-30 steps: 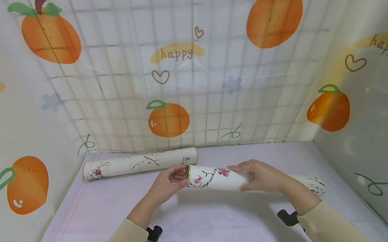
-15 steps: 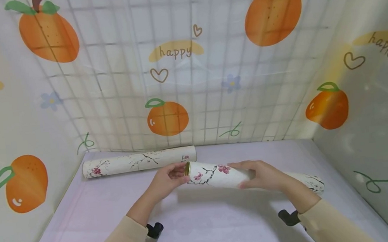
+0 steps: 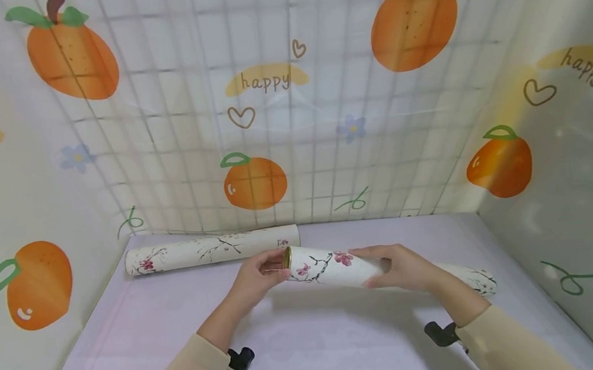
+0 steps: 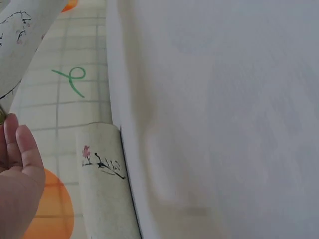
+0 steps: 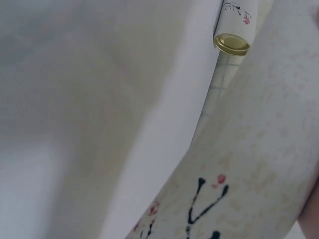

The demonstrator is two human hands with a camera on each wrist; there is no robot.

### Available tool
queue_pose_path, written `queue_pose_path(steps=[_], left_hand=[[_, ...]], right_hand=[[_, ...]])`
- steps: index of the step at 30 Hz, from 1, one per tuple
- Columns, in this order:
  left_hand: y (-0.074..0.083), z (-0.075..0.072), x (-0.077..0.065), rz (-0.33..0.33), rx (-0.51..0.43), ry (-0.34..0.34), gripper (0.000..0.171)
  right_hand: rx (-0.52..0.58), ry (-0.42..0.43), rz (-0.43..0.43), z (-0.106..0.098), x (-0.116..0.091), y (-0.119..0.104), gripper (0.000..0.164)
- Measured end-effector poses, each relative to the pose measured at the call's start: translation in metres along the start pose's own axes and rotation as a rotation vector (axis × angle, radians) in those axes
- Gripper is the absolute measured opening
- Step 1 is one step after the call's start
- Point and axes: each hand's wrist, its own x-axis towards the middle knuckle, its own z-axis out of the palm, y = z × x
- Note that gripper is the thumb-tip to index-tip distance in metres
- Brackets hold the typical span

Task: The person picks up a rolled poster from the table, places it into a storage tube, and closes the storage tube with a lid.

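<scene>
A long white tube (image 3: 319, 265), printed with dark branches and pink blossoms, slants across the middle of the table. Its gold-rimmed left end is raised and its right end reaches low toward the right. My right hand (image 3: 403, 267) grips the tube around its middle from above, thumb on the near side. At the gold end, my left hand (image 3: 254, 281) holds the rim between thumb and fingers. The left wrist view shows the fingertips of this left hand (image 4: 22, 169) right at the gold edge. In the right wrist view, the held tube (image 5: 239, 149) fills the right side.
A second white blossom tube (image 3: 212, 251) lies along the back of the lilac-white table (image 3: 302, 351); its gold end cap (image 5: 233, 44) shows in the right wrist view. Fruit-printed curtains (image 3: 268, 116) enclose the back and both sides.
The held tube's left end has risen slightly, with the left hand staying at its rim. My right hand keeps its grip in nearly the same place.
</scene>
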Motion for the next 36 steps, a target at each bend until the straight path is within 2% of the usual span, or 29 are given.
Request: queue_pose_path(steps=[7,14,28,33,36], left_hand=[[0.001,0.006,0.003,0.014,-0.068,0.023,0.056],[0.006,0.012,0.006,-0.014,-0.192,0.006,0.058],[0.016,0.002,0.002,-0.018,-0.143,-0.002,0.056],[0.018,0.001,0.002,-0.029,-0.172,-0.037,0.061],[0.018,0.002,0.001,-0.056,-0.206,-0.040,0.058]], right_hand=[[0.052,-0.013,0.034,-0.003,-0.003,0.000,0.072],[0.091,-0.024,0.056,-0.009,-0.005,-0.003,0.073],[0.103,-0.019,0.078,-0.005,0.002,-0.008,0.071],[0.084,-0.008,0.091,-0.005,0.002,-0.007,0.071],[0.069,-0.008,0.082,-0.003,0.001,-0.006,0.070]])
